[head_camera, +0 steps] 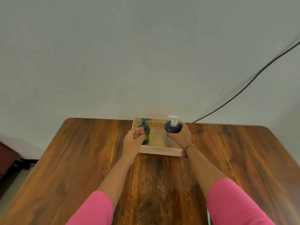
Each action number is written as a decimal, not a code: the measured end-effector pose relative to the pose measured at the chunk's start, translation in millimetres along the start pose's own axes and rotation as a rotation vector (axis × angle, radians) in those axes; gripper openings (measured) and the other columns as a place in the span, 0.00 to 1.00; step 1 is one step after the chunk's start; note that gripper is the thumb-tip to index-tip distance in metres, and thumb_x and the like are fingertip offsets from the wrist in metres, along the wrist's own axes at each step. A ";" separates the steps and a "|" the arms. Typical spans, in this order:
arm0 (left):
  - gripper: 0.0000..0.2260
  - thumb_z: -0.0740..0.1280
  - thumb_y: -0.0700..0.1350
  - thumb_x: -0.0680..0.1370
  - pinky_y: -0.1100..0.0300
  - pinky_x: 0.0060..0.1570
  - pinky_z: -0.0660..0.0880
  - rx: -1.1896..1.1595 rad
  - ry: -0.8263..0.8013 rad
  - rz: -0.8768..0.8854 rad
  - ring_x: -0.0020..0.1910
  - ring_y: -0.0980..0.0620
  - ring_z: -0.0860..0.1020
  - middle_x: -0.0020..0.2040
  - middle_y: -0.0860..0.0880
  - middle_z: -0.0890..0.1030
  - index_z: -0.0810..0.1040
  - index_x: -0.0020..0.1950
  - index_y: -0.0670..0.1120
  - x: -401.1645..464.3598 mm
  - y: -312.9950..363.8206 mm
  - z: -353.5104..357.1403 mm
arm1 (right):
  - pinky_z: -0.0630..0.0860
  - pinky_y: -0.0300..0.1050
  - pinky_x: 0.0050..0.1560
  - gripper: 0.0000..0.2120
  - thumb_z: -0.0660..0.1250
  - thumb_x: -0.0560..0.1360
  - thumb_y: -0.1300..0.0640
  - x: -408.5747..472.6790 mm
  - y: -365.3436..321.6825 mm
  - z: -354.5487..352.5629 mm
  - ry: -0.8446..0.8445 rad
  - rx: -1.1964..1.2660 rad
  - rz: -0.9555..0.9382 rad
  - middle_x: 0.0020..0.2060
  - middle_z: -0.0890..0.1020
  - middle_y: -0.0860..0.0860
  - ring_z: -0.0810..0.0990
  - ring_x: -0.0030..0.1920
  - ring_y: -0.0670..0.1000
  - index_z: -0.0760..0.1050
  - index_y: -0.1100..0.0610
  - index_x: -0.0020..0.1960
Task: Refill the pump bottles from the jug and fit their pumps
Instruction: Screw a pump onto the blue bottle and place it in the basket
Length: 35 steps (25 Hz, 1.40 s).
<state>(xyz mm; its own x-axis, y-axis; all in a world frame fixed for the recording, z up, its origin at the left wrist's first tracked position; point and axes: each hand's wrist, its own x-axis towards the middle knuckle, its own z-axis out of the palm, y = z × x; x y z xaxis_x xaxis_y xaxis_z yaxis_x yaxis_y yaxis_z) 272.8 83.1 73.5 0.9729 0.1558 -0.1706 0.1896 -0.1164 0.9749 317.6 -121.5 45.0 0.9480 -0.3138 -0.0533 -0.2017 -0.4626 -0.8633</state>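
pump bottles stood upright in a cream basket (159, 151) at the far edge of the wooden table (81, 159), close to the pale wall (146, 54). from my remote seat i saw two of them: a dark green bottle (145, 132) with a matching green pump at the basket's left end, and a dark blue bottle (172, 129) with a white pump (173, 120) at the right end, the two well apart with bare basket floor between them. both pumps sat on their bottles. the right hand (180, 135) was wrapped around the blue bottle's shoulder, thumb on the near side and fingers curled round the far side, so the grip was closed on it; whether the bottle's base rested on the basket floor or was raised a little i could not tell, since the lower part looked pale and blurred. the left hand (134, 140) was loosely cupped just beside the green bottle, fingers half curled toward it and the thumb tip at its side; i could not tell whether it actually touched the bottle, and it did not have it gripped. a pink thread bracelet (186, 149) circled the right wrist, and pink sleeves (232, 203) covered both upper arms. a black cable (243, 88) ran down the wall to the table's far right corner.
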 end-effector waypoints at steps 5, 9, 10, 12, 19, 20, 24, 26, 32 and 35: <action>0.11 0.68 0.39 0.76 0.69 0.46 0.71 0.032 -0.006 -0.006 0.50 0.62 0.77 0.50 0.58 0.80 0.77 0.55 0.53 1.5 -11.8 3.7 | 0.74 0.44 0.55 0.32 0.80 0.62 0.59 2.1 14.1 12.6 -0.042 0.013 0.015 0.58 0.78 0.53 0.75 0.54 0.50 0.69 0.54 0.62; 0.12 0.68 0.39 0.76 0.71 0.44 0.70 0.051 -0.013 -0.001 0.50 0.63 0.77 0.49 0.59 0.80 0.77 0.55 0.53 -1.9 -15.2 5.7 | 0.73 0.52 0.63 0.34 0.79 0.64 0.57 -1.0 21.2 16.4 -0.058 0.012 0.029 0.62 0.76 0.54 0.75 0.62 0.55 0.68 0.55 0.65; 0.11 0.68 0.39 0.76 0.71 0.44 0.70 0.049 -0.015 0.001 0.50 0.63 0.77 0.50 0.59 0.80 0.78 0.56 0.52 -3.3 -15.3 5.6 | 0.72 0.54 0.64 0.34 0.79 0.64 0.57 -1.6 21.4 15.4 -0.072 0.015 0.030 0.63 0.76 0.54 0.74 0.63 0.55 0.67 0.56 0.66; 0.11 0.68 0.39 0.76 0.71 0.44 0.70 0.040 -0.019 0.008 0.50 0.62 0.77 0.50 0.58 0.80 0.78 0.56 0.52 -7.5 -14.2 5.5 | 0.72 0.51 0.64 0.35 0.78 0.64 0.59 -2.5 19.5 10.7 -0.100 0.006 0.036 0.63 0.76 0.56 0.74 0.63 0.56 0.67 0.57 0.67; 0.11 0.68 0.40 0.76 0.76 0.39 0.72 0.033 -0.057 0.047 0.49 0.63 0.77 0.51 0.57 0.80 0.78 0.57 0.51 -45.3 -6.0 7.1 | 0.76 0.48 0.59 0.33 0.71 0.69 0.63 -54.2 7.1 -24.0 0.033 0.093 0.055 0.66 0.73 0.55 0.74 0.63 0.55 0.64 0.60 0.71; 0.11 0.68 0.40 0.76 0.75 0.39 0.72 0.040 -0.061 0.041 0.50 0.63 0.77 0.51 0.58 0.80 0.78 0.57 0.52 -54.1 -5.7 8.5 | 0.77 0.41 0.55 0.33 0.71 0.69 0.63 -68.7 8.5 -30.6 0.032 0.107 0.037 0.64 0.74 0.53 0.75 0.62 0.54 0.64 0.59 0.71; 0.10 0.68 0.42 0.76 0.72 0.43 0.72 0.056 -0.121 0.049 0.48 0.62 0.78 0.50 0.58 0.81 0.78 0.54 0.54 -98.2 -9.3 16.5 | 0.73 0.26 0.42 0.30 0.73 0.70 0.59 -135.8 15.6 -60.7 0.033 0.052 -0.030 0.56 0.73 0.45 0.77 0.50 0.42 0.66 0.55 0.69; 0.10 0.69 0.41 0.76 0.71 0.43 0.73 0.076 -0.152 0.066 0.47 0.62 0.79 0.49 0.58 0.82 0.78 0.52 0.56 -120.5 -15.0 19.9 | 0.73 0.30 0.49 0.30 0.72 0.71 0.59 -166.6 23.5 -75.1 -0.025 -0.038 -0.031 0.59 0.72 0.46 0.76 0.53 0.43 0.65 0.53 0.70; 0.10 0.68 0.42 0.76 0.70 0.44 0.73 0.126 -0.257 0.033 0.48 0.61 0.79 0.49 0.57 0.82 0.79 0.51 0.57 -185.1 -37.2 35.8 | 0.75 0.42 0.58 0.22 0.62 0.77 0.62 -247.6 58.5 -119.1 -0.310 -0.325 -0.097 0.62 0.75 0.51 0.78 0.55 0.47 0.66 0.53 0.70; 0.09 0.68 0.42 0.76 0.69 0.45 0.72 0.145 -0.278 0.024 0.49 0.60 0.78 0.49 0.57 0.82 0.80 0.52 0.55 -208.9 -42.9 44.8 | 0.75 0.43 0.60 0.18 0.59 0.79 0.61 -272.1 84.5 -136.4 -0.521 -0.679 -0.223 0.63 0.76 0.52 0.77 0.60 0.51 0.70 0.54 0.68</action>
<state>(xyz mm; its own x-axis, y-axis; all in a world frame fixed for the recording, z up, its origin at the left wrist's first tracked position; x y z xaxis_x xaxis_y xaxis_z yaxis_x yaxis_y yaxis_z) 67.3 11.5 60.9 0.9723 -0.1207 -0.2002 0.1638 -0.2589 0.9519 9.1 -188.3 55.0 0.9409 0.1840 -0.2844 0.0558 -0.9124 -0.4056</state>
